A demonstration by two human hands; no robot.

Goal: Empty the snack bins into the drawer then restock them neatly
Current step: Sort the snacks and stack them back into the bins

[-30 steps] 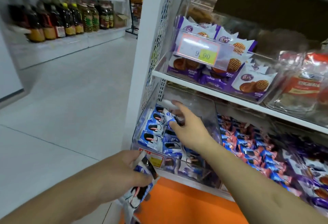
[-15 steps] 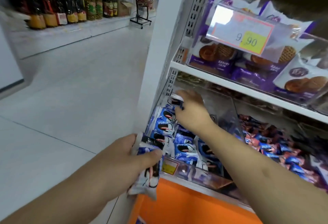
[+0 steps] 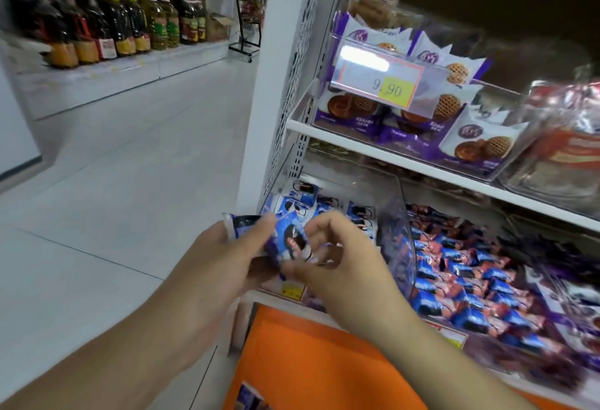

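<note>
Packets (image 3: 287, 240) of blue-wrapped biscuits sat bunched between both hands, just in front of the clear bin (image 3: 394, 214) on the lower shelf. The left hand (image 3: 227, 260) gripped the stack from beneath, thumb across the top; the right hand (image 3: 337, 257) pinched its near edge with curled fingers. Squaring the wrappers flat and facing one way before carrying them would probably keep the stack from slipping.

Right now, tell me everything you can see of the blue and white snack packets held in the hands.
The blue and white snack packets are small glossy wrappers printed with a dark sandwich cookie. They form a loose bunch, gripped by the left hand from the left, while the right hand pinches them from the right. They hang in front of the clear plastic bin of similar packets, above the orange drawer front.
</note>
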